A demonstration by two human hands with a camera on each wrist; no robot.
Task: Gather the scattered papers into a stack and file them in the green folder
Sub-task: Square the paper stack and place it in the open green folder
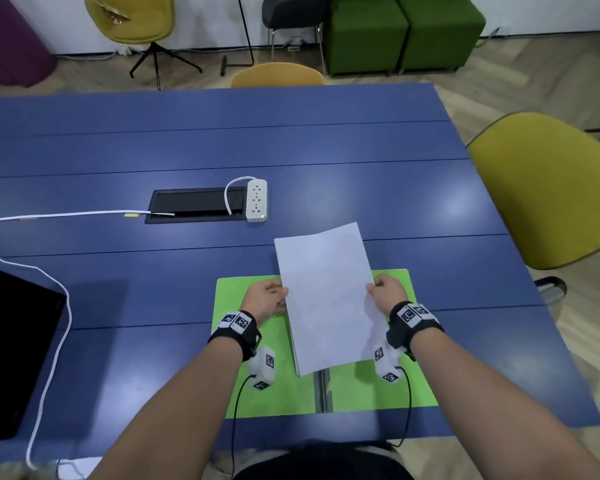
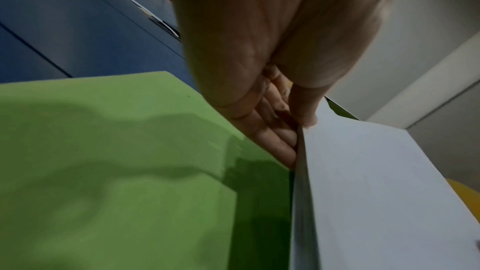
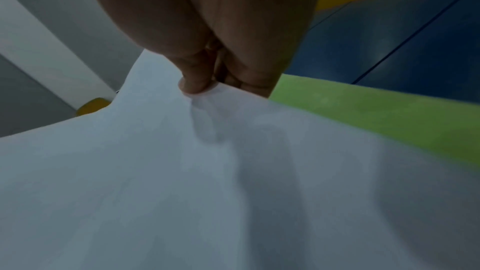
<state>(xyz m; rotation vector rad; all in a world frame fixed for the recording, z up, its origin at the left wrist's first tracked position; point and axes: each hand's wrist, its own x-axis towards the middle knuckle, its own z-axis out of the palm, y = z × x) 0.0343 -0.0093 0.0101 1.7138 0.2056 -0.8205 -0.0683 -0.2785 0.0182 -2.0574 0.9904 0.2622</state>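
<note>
Both hands pinch paper stack [image 1: 326, 299] by long edges, left hand [image 1: 264, 299], right hand [image 1: 388, 293], above open green folder [image 1: 246, 396] on blue table [image 1: 326, 150]. Square edges, lower flat onto right half, clear of central fastener [image 1: 323, 389].

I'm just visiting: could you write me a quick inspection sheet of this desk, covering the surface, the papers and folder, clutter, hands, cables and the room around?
Surface: blue table, black hatch set in it.
Job's things: paper stack held above the open green folder.
Clutter: power strip; dark screen at left.
Hands: left hand and right hand each grip a side edge of the stack.
Cables: white cable across the table.
Surroundings: yellow chair, green seats.
</note>
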